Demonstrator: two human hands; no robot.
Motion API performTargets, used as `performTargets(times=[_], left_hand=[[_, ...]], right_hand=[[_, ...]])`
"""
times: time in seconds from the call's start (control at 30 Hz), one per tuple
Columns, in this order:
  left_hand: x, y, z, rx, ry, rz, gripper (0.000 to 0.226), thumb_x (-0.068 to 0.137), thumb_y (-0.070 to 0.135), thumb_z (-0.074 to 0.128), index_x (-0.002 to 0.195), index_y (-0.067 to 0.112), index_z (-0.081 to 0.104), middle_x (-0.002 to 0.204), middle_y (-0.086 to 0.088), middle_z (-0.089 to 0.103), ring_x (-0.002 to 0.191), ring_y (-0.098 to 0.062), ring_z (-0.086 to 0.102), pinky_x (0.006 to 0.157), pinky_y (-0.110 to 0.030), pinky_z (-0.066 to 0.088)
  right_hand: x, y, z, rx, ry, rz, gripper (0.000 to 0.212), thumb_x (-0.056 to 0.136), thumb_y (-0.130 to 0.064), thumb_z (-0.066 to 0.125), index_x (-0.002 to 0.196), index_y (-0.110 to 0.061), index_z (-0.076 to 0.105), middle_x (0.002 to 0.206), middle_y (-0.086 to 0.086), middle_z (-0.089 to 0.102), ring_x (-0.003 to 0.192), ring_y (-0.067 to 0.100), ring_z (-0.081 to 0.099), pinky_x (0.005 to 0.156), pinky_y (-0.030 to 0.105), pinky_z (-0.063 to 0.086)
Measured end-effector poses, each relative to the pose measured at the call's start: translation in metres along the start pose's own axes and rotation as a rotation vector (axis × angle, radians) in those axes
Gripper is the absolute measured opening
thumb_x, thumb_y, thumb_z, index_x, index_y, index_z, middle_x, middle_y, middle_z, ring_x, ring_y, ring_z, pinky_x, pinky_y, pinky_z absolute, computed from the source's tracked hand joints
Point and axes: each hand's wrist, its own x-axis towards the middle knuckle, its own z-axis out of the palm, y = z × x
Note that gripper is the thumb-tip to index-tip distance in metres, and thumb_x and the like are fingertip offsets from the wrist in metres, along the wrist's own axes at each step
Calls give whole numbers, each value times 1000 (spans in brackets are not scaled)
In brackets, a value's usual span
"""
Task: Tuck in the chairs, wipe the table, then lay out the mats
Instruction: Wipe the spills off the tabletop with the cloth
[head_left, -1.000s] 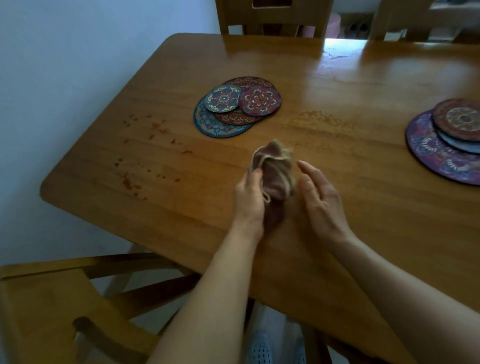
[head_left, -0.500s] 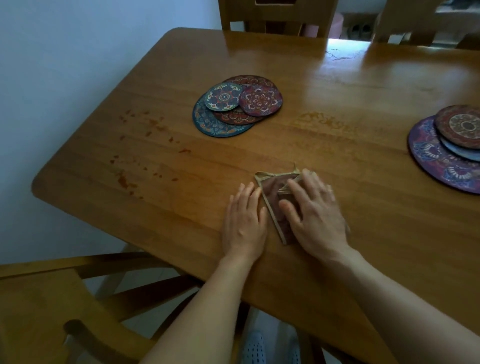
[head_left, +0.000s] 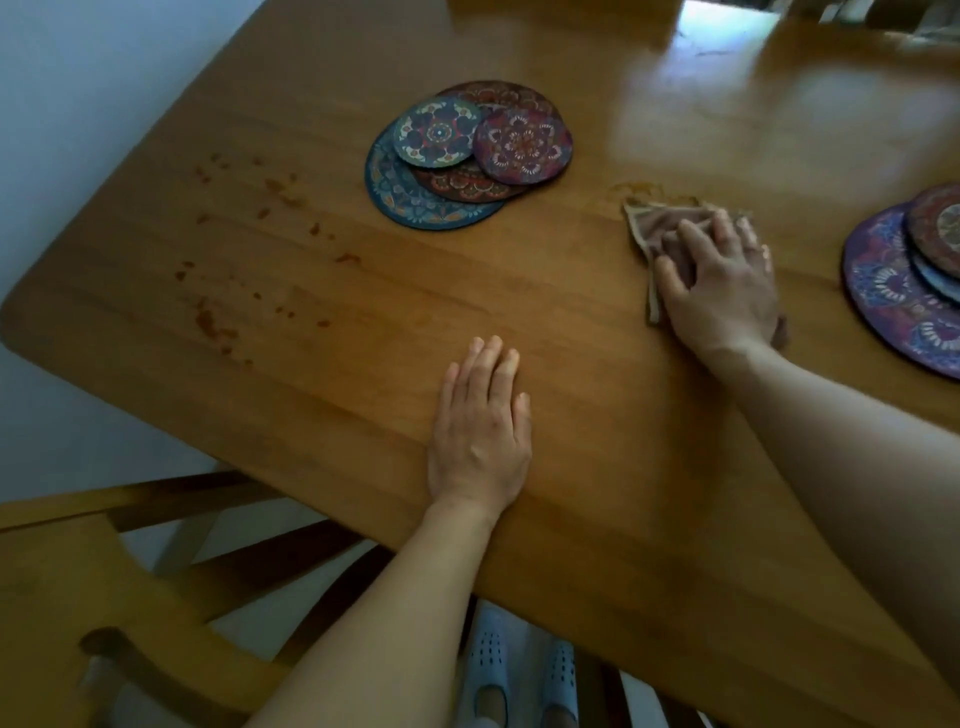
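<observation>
My right hand (head_left: 719, 283) presses flat on a brownish folded cloth (head_left: 655, 227) on the wooden table (head_left: 597, 441), right of centre. The cloth's far edge touches a pale dried stain (head_left: 631, 188). My left hand (head_left: 480, 431) lies flat and empty on the table near its front edge, fingers together. A stack of round patterned mats (head_left: 467, 156) sits toward the back left of the cloth. A second stack of mats (head_left: 906, 280) lies at the right edge. Reddish spots (head_left: 213, 322) dot the table's left part.
A wooden chair (head_left: 78, 597) stands at the lower left, pulled out from the table's corner. A white wall (head_left: 62, 93) runs along the left. My feet in light blue slippers (head_left: 519, 670) show under the table's front edge.
My right hand has slid the cloth away and to the right across the table, up to the pale stain. My left hand let go of the cloth and stays flat near the front edge.
</observation>
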Motion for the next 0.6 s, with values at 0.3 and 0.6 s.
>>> performTargets(times=[0.3,0.6], left_hand=[[-1,-3,0,-61,16,-4,44,102,28,36,144,15,42,155,-2,34,148,-15,18,122,-34,7],[-9,-2,-15,-349,-6,-52,46,99,34,33,134,12,51,147,-6,46,141,-17,31,118,-40,25]], right_hand=[[-48,-60,19,50,-60,-302,55,94,-54,43,145,-33,42,159,2,28,148,25,19,119,40,14],[-206,40,-6,-3,-180,-601,60,95,-56,40,148,-30,37,159,0,28,149,17,17,119,44,23]])
